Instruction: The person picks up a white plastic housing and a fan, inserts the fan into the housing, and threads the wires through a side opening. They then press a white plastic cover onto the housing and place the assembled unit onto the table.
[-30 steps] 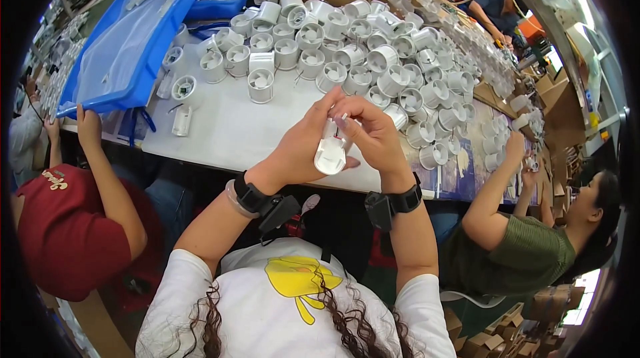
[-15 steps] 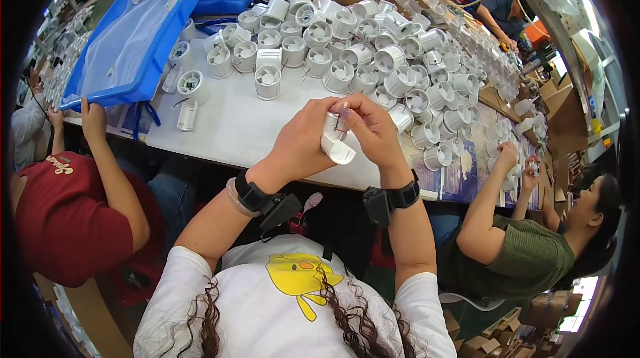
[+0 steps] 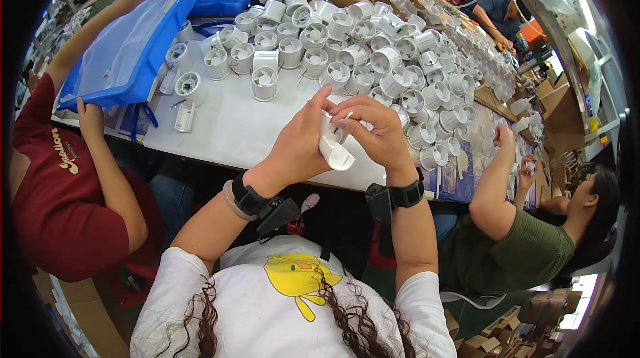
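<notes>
Above the table's near edge, my left hand [image 3: 293,141] is wrapped round a white plastic housing [image 3: 337,157] with a curved, trough-like lower end. My right hand [image 3: 381,133] is closed in a pinch at the housing's upper part. Thin dark wires show there, but what the right fingertips grip is too small and partly hidden. On the table beyond stands a white round housing with a fan inside [image 3: 265,85], in front of a large heap of similar fan housings [image 3: 360,58].
A blue tray [image 3: 137,91] lined with clear film slants at the left, with a co-worker's hand [image 3: 91,118] on its rim. A small white rectangular part [image 3: 185,118] lies on the white tabletop [image 3: 223,125]. Another co-worker's arm [image 3: 497,178] reaches in at the right.
My right fingers have shifted on the housing's upper part, and the housing has tipped and sunk slightly. The left co-worker has stretched an arm to the tray's far end.
</notes>
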A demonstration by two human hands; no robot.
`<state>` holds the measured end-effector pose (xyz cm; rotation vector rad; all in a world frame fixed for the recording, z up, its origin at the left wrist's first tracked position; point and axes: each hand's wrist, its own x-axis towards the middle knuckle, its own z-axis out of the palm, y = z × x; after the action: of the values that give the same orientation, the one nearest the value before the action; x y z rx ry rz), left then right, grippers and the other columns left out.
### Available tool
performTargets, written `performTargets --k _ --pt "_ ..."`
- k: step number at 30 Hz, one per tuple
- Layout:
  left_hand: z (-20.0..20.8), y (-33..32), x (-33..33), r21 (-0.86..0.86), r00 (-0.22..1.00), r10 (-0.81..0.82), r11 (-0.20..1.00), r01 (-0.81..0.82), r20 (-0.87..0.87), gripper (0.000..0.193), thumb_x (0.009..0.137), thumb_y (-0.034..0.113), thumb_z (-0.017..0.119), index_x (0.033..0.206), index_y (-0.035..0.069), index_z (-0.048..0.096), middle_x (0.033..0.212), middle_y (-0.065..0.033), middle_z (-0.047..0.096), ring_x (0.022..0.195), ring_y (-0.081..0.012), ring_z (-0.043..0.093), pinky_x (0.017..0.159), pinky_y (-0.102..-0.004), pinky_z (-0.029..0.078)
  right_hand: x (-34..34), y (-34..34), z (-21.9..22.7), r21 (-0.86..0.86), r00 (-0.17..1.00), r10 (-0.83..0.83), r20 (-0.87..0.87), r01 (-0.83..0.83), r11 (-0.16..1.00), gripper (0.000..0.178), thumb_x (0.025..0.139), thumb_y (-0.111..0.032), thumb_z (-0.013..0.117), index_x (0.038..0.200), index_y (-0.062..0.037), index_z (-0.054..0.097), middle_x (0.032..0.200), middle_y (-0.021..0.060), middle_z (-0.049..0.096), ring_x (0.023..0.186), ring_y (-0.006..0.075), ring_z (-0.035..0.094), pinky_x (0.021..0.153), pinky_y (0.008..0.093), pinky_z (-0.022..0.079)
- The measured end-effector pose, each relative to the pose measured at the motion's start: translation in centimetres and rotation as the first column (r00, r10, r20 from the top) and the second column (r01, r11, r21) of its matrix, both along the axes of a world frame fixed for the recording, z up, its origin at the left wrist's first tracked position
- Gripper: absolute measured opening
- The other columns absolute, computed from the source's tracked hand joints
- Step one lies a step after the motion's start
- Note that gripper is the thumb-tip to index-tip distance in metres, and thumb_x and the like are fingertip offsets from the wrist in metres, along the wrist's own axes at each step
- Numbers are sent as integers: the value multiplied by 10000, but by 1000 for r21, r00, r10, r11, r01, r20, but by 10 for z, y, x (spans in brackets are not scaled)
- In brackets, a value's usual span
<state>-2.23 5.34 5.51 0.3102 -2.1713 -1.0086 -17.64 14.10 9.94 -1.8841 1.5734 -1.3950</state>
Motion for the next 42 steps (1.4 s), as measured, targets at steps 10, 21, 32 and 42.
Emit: performTargets --k 10,21,32,42 --pt "-2 0 2 -19 997 -8 1000 7 -76 917 652 183 823 1382 -3 299 1200 -193 528 1087 -355 567 890 -391 486 3 -3 -3 -25 999 16 44 -15 1000 76 812 -12 665 880 -11 699 921 88 695 918 205 649 821 310 502" --pt "-6 0 3 1 999 -25 1000 25 -40 929 657 197 831 1388 3 292 1253 -202 494 1135 -348 541 923 -388 470 -1 -2 -7 -5 998 30 53 -30 1000 56 821 -8 657 869 -8 686 926 82 692 929 209 646 832 316 500" --pt "-6 1 4 71 999 -42 997 41 15 814 662 196 847 1294 38 359 1166 -165 539 1055 -311 582 851 -363 488 -2 -2 -7 -16 999 41 17 -41 999 81 802 -7 677 877 -29 696 922 69 685 886 182 628 795 295 486" --pt "-3 4 7 190 995 -60 981 43 85 677 662 184 832 1180 75 408 1059 -127 570 962 -289 606 794 -355 496 -1 -2 -10 -33 999 44 30 -43 999 106 785 -24 708 886 -58 714 911 51 659 868 170 610 774 282 477"
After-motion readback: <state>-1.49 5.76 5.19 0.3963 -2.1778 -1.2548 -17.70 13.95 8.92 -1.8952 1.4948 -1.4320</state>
